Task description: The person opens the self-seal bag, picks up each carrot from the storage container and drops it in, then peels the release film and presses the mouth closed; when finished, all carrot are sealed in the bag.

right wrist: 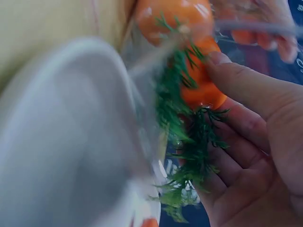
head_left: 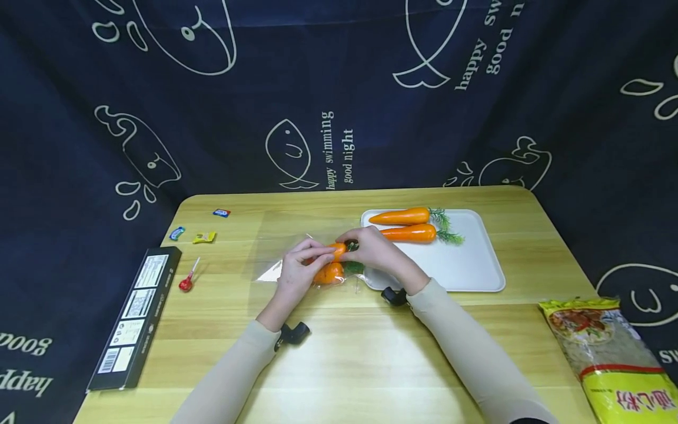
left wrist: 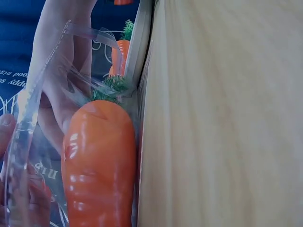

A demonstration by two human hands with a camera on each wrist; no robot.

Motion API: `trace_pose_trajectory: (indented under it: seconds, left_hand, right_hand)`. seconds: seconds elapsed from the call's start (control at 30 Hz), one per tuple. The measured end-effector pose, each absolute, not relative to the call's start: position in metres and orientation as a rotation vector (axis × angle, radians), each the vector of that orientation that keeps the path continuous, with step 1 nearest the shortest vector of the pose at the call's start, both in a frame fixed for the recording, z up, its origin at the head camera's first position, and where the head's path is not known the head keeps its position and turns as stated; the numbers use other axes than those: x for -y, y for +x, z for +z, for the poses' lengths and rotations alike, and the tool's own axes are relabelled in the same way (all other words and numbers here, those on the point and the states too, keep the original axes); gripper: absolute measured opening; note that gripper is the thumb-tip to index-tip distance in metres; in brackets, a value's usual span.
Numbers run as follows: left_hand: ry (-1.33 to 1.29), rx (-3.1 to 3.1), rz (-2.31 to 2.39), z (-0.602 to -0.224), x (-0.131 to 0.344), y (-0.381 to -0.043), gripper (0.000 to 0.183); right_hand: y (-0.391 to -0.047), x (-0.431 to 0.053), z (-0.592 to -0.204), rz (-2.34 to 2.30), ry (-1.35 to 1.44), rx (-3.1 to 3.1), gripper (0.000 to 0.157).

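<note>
A clear plastic bag [left wrist: 24, 125] lies in the middle of the table, with one orange carrot [head_left: 329, 274] inside it. My left hand [head_left: 298, 272] pinches the bag near its mouth; some of its fingers are hidden behind the plastic. Between the thumb and fingers of my right hand [head_left: 375, 250] is a second carrot [right wrist: 203, 92], gripped by its leafy end. This one lies alongside the first, at the bag's mouth. How far it reaches inside cannot be told. Two more carrots, an upper one [head_left: 401, 216] and a lower one [head_left: 410, 234], rest on the white tray [head_left: 466, 268].
To the left lie a long black box [head_left: 135, 318], a red lollipop [head_left: 186, 284], and blue [head_left: 177, 233], yellow [head_left: 204, 237] and red-blue [head_left: 221, 212] wrapped sweets. A yellow-and-clear food packet [head_left: 609, 359] sits at the right edge. Dark printed cloth [head_left: 238, 118] hangs behind the table.
</note>
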State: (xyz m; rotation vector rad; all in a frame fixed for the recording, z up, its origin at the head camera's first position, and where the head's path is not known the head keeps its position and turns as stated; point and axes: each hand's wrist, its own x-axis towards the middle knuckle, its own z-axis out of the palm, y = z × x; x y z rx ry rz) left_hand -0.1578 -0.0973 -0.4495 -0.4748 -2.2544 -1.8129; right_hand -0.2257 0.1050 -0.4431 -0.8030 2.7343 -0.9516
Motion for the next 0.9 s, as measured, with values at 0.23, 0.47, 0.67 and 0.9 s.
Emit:
trace_pose_trajectory:
  seconds: [0.23, 0.47, 0.67, 0.9]
  left_hand:
    - [-0.514, 2.217, -1.826, -0.464, 0.097, -0.165, 0.015]
    - [-0.449, 2.242, -1.807, -0.475, 0.1, -0.171, 0.016]
    - [-0.43, 2.234, -1.81, -0.475, 0.103, -0.17, 0.017]
    - [-0.497, 2.255, -1.754, -0.476, 0.101, -0.169, 0.017]
  right_hand:
    - [-0.232, -0.093, -0.455, -0.843, -0.858, -2.739, 0.047]
    - [-0.209, -0.121, -0.431, -1.06, -0.811, -2.821, 0.034]
    - [-0.15, -0.137, -0.431, -1.576, -0.371, -2.645, 0.027]
    - [-0.117, -0.113, -0.453, -1.671, -0.173, -2.263, 0.043]
